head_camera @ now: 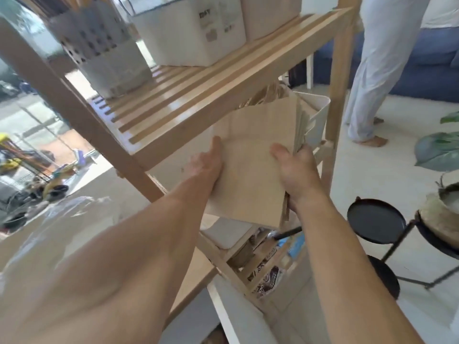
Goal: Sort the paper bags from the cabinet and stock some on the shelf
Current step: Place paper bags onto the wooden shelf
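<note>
Between left hand (207, 163) and right hand (295, 170), stack of paper bags (250, 170) gripped by both, raised just under wooden shelf (198, 105); white bin (316, 115) just beyond fingertips.

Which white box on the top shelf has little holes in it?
The white holder on the left, with sticks poking out. The white bins beside it have plain sides.

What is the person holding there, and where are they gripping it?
A stack of paper bags, gripped by its side edges: left hand on the left edge, right hand on the right.
</note>
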### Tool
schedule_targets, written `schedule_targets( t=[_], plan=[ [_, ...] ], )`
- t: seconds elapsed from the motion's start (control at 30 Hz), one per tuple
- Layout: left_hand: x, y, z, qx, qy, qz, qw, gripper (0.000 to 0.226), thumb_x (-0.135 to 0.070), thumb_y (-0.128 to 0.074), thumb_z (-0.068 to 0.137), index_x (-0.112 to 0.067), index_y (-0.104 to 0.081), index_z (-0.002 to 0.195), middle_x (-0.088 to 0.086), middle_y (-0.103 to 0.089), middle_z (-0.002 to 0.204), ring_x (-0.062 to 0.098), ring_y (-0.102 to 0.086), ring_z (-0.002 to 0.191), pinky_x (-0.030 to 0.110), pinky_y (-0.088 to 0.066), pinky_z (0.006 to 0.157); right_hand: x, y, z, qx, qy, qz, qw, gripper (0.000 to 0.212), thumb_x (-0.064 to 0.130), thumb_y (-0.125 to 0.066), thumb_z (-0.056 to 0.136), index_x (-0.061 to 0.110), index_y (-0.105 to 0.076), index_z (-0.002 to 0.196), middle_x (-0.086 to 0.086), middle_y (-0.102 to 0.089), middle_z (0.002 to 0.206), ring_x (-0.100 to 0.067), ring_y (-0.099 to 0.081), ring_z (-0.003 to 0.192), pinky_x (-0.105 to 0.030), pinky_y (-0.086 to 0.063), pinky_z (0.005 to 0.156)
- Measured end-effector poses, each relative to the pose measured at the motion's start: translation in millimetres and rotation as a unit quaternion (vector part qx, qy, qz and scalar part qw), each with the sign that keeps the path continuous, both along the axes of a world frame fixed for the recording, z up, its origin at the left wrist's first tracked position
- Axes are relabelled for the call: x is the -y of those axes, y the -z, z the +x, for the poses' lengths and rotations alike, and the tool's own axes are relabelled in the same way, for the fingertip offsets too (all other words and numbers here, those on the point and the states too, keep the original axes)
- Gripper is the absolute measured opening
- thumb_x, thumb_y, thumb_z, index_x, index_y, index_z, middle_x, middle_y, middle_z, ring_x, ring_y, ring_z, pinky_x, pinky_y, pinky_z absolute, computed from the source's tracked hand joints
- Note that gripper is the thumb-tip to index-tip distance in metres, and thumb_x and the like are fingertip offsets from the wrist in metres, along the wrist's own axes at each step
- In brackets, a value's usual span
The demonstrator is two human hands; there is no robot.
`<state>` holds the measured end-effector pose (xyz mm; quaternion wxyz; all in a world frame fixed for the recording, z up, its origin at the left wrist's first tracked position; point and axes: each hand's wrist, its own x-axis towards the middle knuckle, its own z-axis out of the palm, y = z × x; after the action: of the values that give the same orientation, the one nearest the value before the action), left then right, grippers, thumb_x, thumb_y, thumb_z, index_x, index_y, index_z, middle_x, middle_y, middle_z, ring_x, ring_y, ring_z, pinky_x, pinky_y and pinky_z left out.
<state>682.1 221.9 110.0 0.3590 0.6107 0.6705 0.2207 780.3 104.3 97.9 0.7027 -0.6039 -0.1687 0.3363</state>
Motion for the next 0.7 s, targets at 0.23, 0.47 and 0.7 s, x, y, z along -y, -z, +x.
schedule_targets(
  t=[0.23,0.47,0.7],
  plan=[
    [0.9,10.6,-15.8,0.162,-0.209,-0.065,0.962,0.081,-0.077,-0.040,0.078,-0.014,-0.059,0.127,0.006,-0.061,0.109,0.032,-0.054,0.094,0.039,-0.036,0.083,-50.2,-30.6,29.2,0.086,-0.182,-0.062,0.978,0.027,0.027,-0.062,0.075,0.006,-0.069,0.092,-0.013,-0.070,0.101,-0.028,-0.067,0.088,-0.049,-0.053,0.088],
    [3.1,12.0,-17.8,0.235,-0.338,-0.054,0.910,0.082,-0.063,-0.048,0.079,-0.025,-0.029,0.150,0.011,-0.055,0.127,0.034,-0.050,0.113,0.048,-0.038,0.101,-111.3,-42.4,41.9,0.188,-0.319,-0.130,0.920,0.022,0.021,-0.065,0.089,0.014,-0.061,0.109,-0.008,-0.064,0.119,-0.021,-0.061,0.098,-0.025,-0.050,0.086],
    [11.3,38.7,-19.4,0.151,-0.287,0.027,0.946,0.071,-0.031,-0.048,0.095,-0.037,-0.012,0.156,0.011,-0.046,0.141,0.033,-0.051,0.122,0.041,-0.040,0.103,-151.8,5.4,31.6,0.224,-0.436,-0.239,0.838,0.030,0.004,-0.054,0.089,0.001,-0.059,0.119,-0.023,-0.066,0.115,-0.035,-0.066,0.093,-0.047,-0.053,0.088]
  ],
)
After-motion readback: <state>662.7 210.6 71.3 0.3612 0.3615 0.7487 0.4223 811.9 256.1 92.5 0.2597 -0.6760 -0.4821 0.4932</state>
